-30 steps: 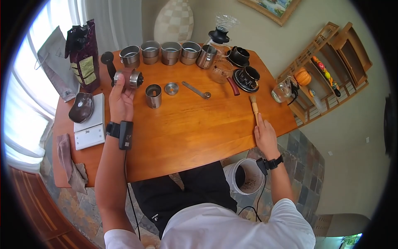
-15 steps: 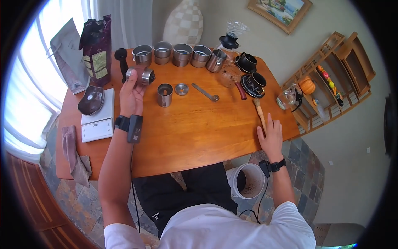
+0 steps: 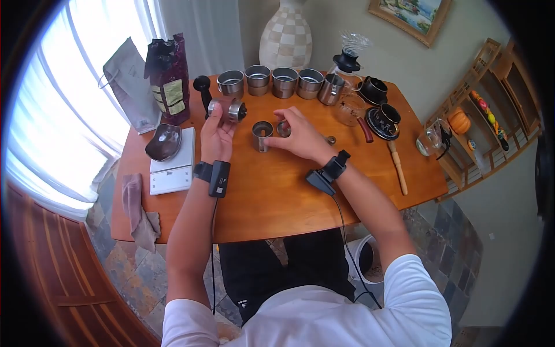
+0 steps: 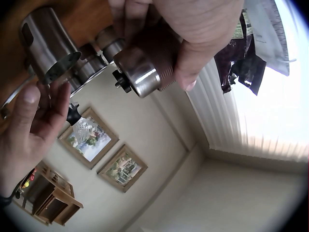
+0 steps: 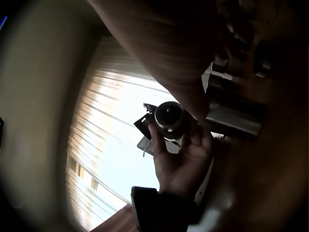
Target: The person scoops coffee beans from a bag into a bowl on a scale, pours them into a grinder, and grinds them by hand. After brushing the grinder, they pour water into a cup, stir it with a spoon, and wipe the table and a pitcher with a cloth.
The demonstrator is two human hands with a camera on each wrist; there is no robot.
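My left hand [image 3: 217, 139] holds a steel cylinder with a brown band [image 3: 236, 110] above the table; in the left wrist view the thumb and fingers wrap round this cylinder [image 4: 141, 67]. A small steel cup [image 3: 262, 140] stands upright on the table. Beside it is my right hand [image 3: 302, 140], thumb near the cup's side and fingers spread and bent over a metal ring [image 3: 283, 128]. In the left wrist view a gap shows between the right thumb and fingers [image 4: 60, 104], close to the cup [image 4: 48, 43]. Whether they touch it I cannot tell.
Several steel cups [image 3: 284, 84] line the back, with a black-handled crank [image 3: 202, 87] at their left. A brush [image 3: 398, 168] lies at the right near a glass server [image 3: 350, 110] and black cups. A white scale [image 3: 172, 178] bears a dark dish [image 3: 163, 142] at the left.
My right hand has let go of the brush, which lies on the table, and has moved left to the small cup. The left hand still holds the cylinder. The head view has shifted.
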